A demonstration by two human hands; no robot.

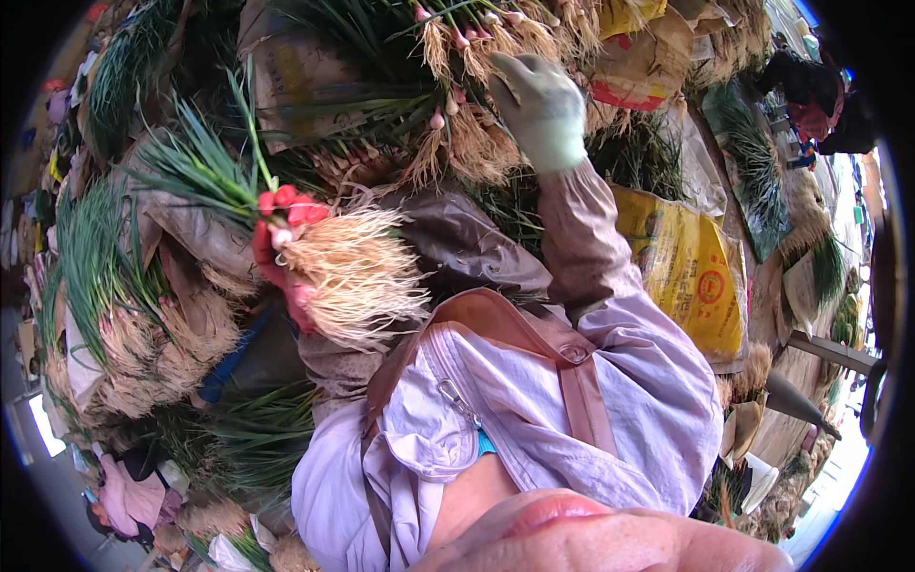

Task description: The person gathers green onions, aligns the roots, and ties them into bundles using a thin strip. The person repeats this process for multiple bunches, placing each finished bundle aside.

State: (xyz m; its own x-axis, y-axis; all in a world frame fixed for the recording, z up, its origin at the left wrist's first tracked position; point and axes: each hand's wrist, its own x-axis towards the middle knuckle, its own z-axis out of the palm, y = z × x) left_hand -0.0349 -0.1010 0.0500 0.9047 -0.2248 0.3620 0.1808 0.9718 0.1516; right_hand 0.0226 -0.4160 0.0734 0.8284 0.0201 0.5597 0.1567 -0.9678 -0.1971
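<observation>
My left hand (289, 264), in a glove with red fingers, is closed around a bunch of young green garlic plants (343, 264). Their green leaves point up and left, and long pale roots fan out to the right. My right hand (540, 107), in a pale green glove, reaches forward with its fingers apart. Its fingertips are beside the roots of a pile of garlic plants (493, 43), where pinkish-white bulbs show. I see nothing held in it, though the far side of the fingers is hidden. Below that pile lie more garlic plants (465, 136), roots towards me.
Dark plastic sheeting (472, 236) lies just ahead of my chest. A yellow printed sack (686, 272) is at the right. More rooted bundles (157, 343) lie at the left. Another person (129, 493) is at the lower left, and someone (815, 100) is at the upper right.
</observation>
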